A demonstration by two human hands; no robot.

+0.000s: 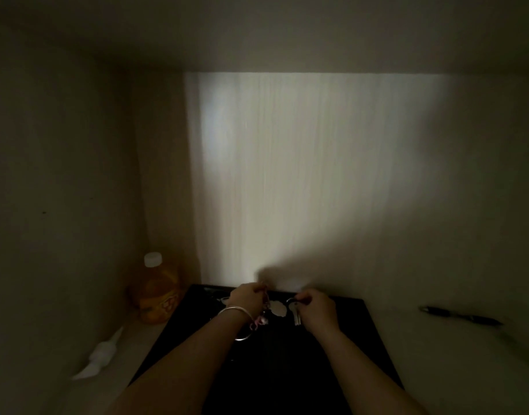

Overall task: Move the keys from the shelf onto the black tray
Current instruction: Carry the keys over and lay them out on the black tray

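Note:
A black tray (356, 330) lies on the pale shelf in a dim cupboard. Both my hands are over its far part. My left hand (247, 296), with a silver bangle on the wrist, is closed on a keychain with a pink charm (261, 320) that hangs below the fingers. My right hand (318, 310) pinches a silver key (296, 316) on a ring, the blade pointing down over the tray. A pale glossy patch shows on the tray between the two hands.
An orange bottle (155, 290) with a white cap stands in the left back corner. A white plastic object (103, 353) lies on the shelf left of the tray. A dark pen (460, 316) lies to the right. Walls enclose the left and back.

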